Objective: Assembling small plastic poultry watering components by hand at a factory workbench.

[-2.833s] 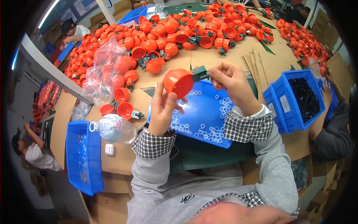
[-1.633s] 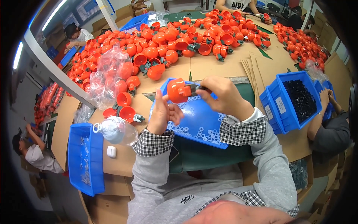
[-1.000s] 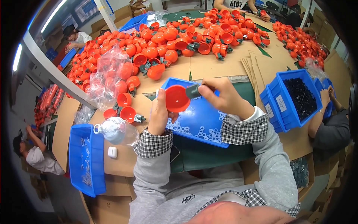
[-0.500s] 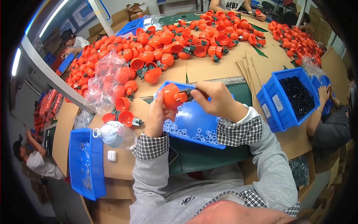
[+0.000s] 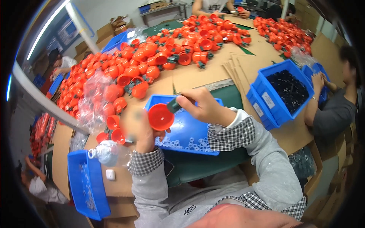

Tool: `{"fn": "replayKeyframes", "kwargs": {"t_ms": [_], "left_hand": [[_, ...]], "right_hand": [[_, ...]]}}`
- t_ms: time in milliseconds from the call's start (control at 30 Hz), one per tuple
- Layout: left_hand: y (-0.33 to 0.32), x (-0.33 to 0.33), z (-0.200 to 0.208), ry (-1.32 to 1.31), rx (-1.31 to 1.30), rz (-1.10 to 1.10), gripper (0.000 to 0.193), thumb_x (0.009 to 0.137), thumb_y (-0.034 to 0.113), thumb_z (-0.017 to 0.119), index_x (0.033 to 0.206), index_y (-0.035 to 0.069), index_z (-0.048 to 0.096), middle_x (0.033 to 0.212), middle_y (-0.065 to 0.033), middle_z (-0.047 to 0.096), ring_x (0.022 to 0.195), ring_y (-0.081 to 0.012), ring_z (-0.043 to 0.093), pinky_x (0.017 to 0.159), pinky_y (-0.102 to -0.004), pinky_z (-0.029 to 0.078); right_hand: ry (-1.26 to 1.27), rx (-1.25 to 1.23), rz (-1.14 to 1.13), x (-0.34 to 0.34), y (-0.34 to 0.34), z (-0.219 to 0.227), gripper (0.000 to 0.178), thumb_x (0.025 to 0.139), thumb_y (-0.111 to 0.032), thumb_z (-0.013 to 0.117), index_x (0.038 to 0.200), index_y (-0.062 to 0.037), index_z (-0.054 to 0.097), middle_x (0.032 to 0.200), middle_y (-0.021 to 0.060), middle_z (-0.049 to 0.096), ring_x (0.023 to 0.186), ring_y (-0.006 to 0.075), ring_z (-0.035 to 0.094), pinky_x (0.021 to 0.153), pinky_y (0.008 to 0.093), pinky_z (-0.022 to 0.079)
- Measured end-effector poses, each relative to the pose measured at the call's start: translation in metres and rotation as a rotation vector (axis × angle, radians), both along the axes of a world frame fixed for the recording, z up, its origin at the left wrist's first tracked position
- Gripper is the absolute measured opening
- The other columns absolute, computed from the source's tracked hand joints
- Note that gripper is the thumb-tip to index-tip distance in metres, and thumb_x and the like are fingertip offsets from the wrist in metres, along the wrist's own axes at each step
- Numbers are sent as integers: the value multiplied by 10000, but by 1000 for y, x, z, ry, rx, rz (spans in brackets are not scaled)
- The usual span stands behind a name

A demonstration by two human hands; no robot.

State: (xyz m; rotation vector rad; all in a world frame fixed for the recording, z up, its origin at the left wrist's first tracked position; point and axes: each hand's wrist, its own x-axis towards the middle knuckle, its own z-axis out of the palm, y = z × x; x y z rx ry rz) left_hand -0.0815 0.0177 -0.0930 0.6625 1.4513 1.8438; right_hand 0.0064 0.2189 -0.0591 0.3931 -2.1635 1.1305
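Note:
A red plastic cup (image 5: 161, 117) with a dark green fitting hangs over the blue tray (image 5: 190, 152), its hollow side facing me. My right hand (image 5: 199, 104) pinches the cup by that fitting. Right beside the cup's left side is my left hand (image 5: 141, 131), smeared by motion; a fingertip or two show below the cup, and whether they grip it I cannot make out. Small translucent rings (image 5: 197, 145) lie in the near part of the tray.
A big heap of red cups (image 5: 140, 57) covers the far left. A clear bottle (image 5: 110, 153), a white case (image 5: 110, 174) and a blue bin (image 5: 87, 186) stand at left. At right, another blue bin (image 5: 262, 99) holds black parts, near a co-worker (image 5: 334, 106).
The red cup has turned so that its hollow now faces me. My left hand has shifted left and blurred; my right hand moved slightly left with the cup. The whole view has shifted a little.

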Motion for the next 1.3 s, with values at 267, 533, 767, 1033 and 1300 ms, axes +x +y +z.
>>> {"fn": "replayKeyframes", "kwargs": {"t_ms": [267, 533, 767, 1033, 1300], "left_hand": [[23, 15, 11, 923, 284, 389, 474, 929, 319, 498, 1291, 28, 405, 1162, -155, 550, 1026, -227, 589, 698, -296, 540], [-7, -16, -3, -219, 349, -241, 538, 945, 492, 335, 1207, 44, 476, 921, -131, 640, 615, -173, 635, 415, -209, 463], [2, 5, -1, 189, 470, 146, 588, 860, 173, 466, 1399, 38, 273, 1359, -166, 403, 1117, -275, 528, 811, -380, 514], [2, 3, -1, 254, -61, 160, 665, 917, 571, 316, 1210, -8, 462, 865, -155, 632, 612, -209, 626, 405, -258, 470], [14, 11, 10, 473, 336, 238, 557, 846, 221, 571, 1319, 16, 358, 1233, -173, 486, 1130, -256, 513, 879, -348, 487]], "right_hand": [[-496, -630, 242, -10, 13, -4, 354, 920, -257, 511, 635, -48, 493, 531, 15, 445, 449, 81, 446, 416, 250, 356], [77, 112, -74, 1, -6, -6, 268, 886, -188, 545, 688, -9, 518, 513, 96, 479, 420, 201, 488, 430, 329, 387], [-463, -632, 277, -10, 14, -2, 340, 934, -245, 485, 670, -33, 521, 518, 0, 458, 444, 77, 483, 406, 260, 372], [31, 107, -36, 3, -4, -3, 254, 853, -221, 561, 719, -5, 581, 561, 166, 548, 453, 291, 500, 472, 384, 403], [-565, -638, 276, -11, 14, -7, 358, 922, -222, 492, 633, -11, 468, 498, -5, 423, 422, 97, 449, 413, 284, 358]]}}
